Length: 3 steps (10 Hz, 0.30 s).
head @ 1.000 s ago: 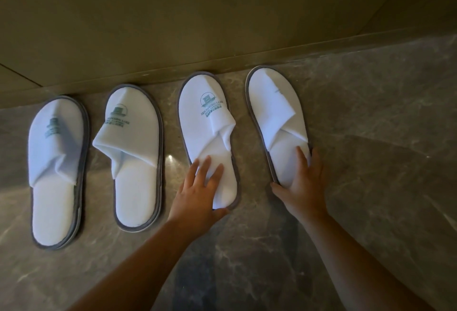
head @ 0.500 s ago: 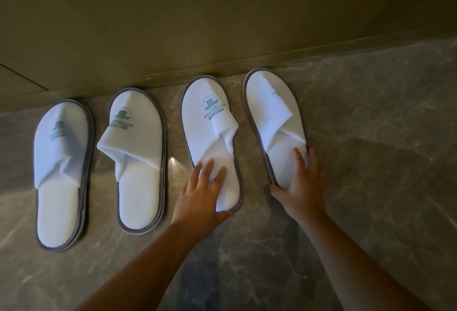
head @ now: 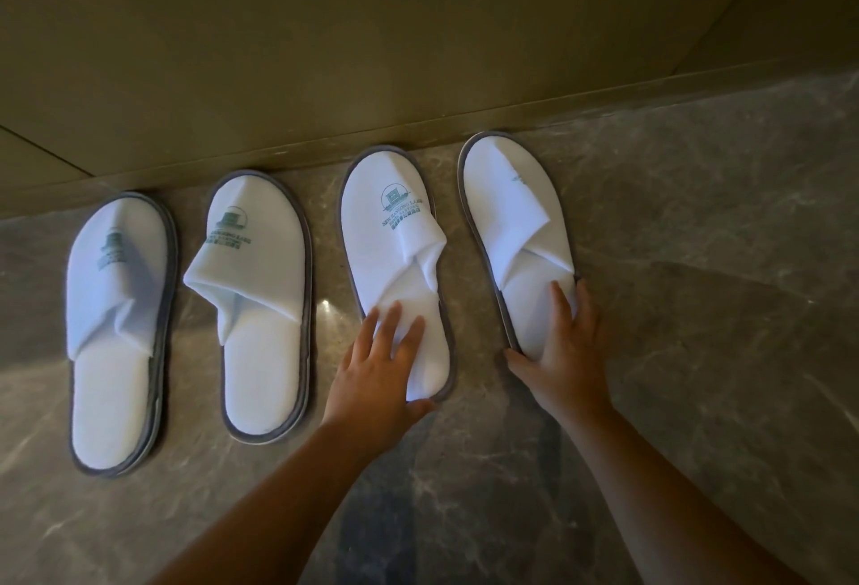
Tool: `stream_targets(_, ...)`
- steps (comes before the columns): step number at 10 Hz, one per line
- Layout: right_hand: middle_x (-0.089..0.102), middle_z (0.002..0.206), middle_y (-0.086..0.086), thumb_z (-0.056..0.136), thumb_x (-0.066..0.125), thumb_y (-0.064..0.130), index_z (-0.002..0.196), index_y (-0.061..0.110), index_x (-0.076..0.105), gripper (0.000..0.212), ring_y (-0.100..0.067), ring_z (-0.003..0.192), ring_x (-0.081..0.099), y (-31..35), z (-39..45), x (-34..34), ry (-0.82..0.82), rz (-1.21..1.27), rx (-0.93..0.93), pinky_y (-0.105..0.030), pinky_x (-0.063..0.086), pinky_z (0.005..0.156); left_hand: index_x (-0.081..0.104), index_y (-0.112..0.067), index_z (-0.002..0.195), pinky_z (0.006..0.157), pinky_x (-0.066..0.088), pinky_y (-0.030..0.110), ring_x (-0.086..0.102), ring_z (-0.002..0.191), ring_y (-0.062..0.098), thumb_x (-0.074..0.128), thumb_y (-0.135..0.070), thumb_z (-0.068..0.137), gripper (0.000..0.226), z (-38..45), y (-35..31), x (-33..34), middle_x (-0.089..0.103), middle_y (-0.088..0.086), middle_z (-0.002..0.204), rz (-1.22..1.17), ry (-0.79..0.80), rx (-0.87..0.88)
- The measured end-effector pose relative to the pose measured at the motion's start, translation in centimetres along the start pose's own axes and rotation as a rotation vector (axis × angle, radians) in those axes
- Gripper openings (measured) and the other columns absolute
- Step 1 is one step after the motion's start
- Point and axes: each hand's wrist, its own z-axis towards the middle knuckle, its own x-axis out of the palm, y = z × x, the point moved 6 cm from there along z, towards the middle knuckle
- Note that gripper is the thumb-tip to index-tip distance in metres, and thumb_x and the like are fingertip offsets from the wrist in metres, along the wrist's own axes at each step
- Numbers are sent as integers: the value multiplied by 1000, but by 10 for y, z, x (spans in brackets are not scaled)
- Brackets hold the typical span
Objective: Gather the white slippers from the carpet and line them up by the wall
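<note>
Several white slippers with grey soles lie in a row, toes at the wall's skirting [head: 325, 156]. From the left: one slipper [head: 116, 287], a second [head: 260, 259], a third with a green logo [head: 395, 235], and a fourth [head: 516, 212]. My left hand [head: 376, 370] lies on the third slipper's heel, fingers spread on the insole, thumb hooked at the heel's end. On the fourth slipper's heel rests my right hand [head: 567, 352], fingers on top and thumb against its left edge.
The slippers rest on a grey marble floor [head: 697, 305] that stretches right and toward me. An olive-brown wall [head: 372, 49] rises behind the row. No carpet is in view.
Almost nothing: both hands stay on the same two heels, and the whole scene sits slightly lower in the view.
</note>
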Motion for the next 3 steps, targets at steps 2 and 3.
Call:
stream_targets(2,9,152,-17,68,68,44,139,17,13,94,-35,137,13,3,1,-3,55,-60,-1,-50,24,110,-10,-31,137,114,3,43,-13,140,26,48,-60,76,89,-1,-1,-6,-14,1,153,-15,-7,-25)
stream_targets(3,24,148,-21,69,65,49,136,14,29,84,-38,132,27,18,-6,-22,-49,-28,-144,-51,30,105,-24,-44,124,112,-2,41,-16,139,24,43,-64,76,85,-11,-14,-20,-20,-5,151,-25,8,57)
